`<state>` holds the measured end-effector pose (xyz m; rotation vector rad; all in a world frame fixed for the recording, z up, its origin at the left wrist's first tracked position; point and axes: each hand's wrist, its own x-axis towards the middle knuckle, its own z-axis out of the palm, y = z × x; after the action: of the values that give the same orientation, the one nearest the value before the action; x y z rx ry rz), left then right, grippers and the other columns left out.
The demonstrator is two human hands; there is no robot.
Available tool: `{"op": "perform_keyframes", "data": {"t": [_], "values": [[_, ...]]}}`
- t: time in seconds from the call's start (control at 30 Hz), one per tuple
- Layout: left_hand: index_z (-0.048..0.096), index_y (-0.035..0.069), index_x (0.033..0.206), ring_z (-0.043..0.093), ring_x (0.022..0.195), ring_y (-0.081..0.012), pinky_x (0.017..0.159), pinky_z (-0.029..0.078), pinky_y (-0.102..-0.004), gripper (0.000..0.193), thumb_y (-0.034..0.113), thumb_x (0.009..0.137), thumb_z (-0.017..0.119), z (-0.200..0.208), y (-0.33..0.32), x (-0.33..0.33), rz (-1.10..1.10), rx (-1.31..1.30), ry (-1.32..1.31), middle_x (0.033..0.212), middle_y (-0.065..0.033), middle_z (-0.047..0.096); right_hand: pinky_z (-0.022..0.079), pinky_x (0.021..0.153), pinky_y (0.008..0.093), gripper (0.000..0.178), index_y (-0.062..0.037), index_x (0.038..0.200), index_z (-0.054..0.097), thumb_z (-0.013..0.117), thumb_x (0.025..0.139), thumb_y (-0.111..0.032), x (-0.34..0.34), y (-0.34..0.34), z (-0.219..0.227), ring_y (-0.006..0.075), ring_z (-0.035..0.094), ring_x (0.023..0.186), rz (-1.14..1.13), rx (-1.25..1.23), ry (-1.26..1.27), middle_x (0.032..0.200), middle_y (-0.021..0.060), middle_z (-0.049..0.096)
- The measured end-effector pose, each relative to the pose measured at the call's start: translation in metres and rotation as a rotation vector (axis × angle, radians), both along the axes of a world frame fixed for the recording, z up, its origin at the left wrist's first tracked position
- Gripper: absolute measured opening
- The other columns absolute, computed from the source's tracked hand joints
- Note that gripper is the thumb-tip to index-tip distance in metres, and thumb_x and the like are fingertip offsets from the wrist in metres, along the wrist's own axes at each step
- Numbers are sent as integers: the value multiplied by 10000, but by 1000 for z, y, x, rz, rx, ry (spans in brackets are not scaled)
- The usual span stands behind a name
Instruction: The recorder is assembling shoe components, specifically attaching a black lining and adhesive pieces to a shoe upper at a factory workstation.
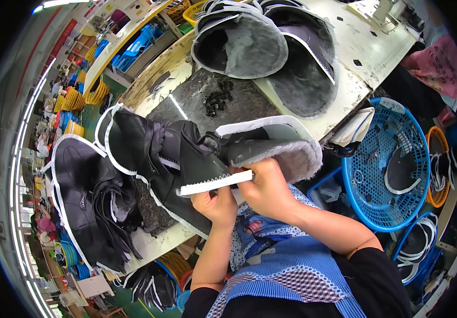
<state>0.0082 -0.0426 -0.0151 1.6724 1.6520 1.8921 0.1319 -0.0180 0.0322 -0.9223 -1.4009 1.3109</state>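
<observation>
Both my hands grip one black boot upper (199, 172), whose white edge strip with zigzag stitching faces me. My left hand (215, 205) pinches that strip from below, near its middle. Closed at the strip's right end is my right hand (265, 188), thumb and fingers pressed together. Just beyond it lies a boot piece with grey fleece lining (292, 156) and a white rim. To the left, more black uppers with white edges (88, 196) are heaped on the worn table (154, 238). The fingertips behind the strip are hidden.
Fleece-lined boot pieces (239, 47) are stacked at the table's far side. Black scraps (218, 98) lie on its dark surface. A blue plastic basket (350, 175) holding a black piece stands at the right, with an orange basket (437, 199) beside it. A sewing machine (382, 13) is at the upper right.
</observation>
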Motion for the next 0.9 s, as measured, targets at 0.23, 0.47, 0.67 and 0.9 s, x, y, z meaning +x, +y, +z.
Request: {"op": "perform_keyframes", "data": {"t": [0.23, 0.47, 0.67, 0.9], "values": [[627, -27, 983, 581, 603, -91, 558, 465, -221, 181, 147, 933, 623, 54, -7, -11, -252, -318, -236, 741, -41, 638, 447, 517, 320, 124, -11, 880, 655, 706, 772, -46, 38, 2, 50, 211, 558, 560, -148, 615, -222, 695, 76, 572], [598, -30, 897, 571, 496, -98, 463, 440, -219, 185, 141, 959, 568, 105, -23, -15, -452, -566, -298, 621, -54, 608, 449, 708, 360, 267, -35, 894, 649, 745, 655, -110, 32, 31, 49, 250, 556, 805, -10, 835, -414, 869, 69, 591], [551, -7, 804, 514, 461, -80, 459, 425, -210, 238, 167, 965, 563, 120, -39, -23, -427, -731, -162, 603, -47, 583, 443, 607, 340, 146, -42, 793, 592, 714, 713, -53, 21, 21, 54, 244, 569, 700, 166, 758, -334, 792, 69, 586], [580, -7, 881, 516, 490, -56, 471, 453, -221, 238, 212, 971, 553, 104, -45, -32, -480, -680, -255, 586, 0, 533, 456, 573, 395, 178, 10, 840, 494, 637, 875, -90, 21, 34, 61, 370, 605, 641, 513, 236, -154, 686, 189, 598]]}}
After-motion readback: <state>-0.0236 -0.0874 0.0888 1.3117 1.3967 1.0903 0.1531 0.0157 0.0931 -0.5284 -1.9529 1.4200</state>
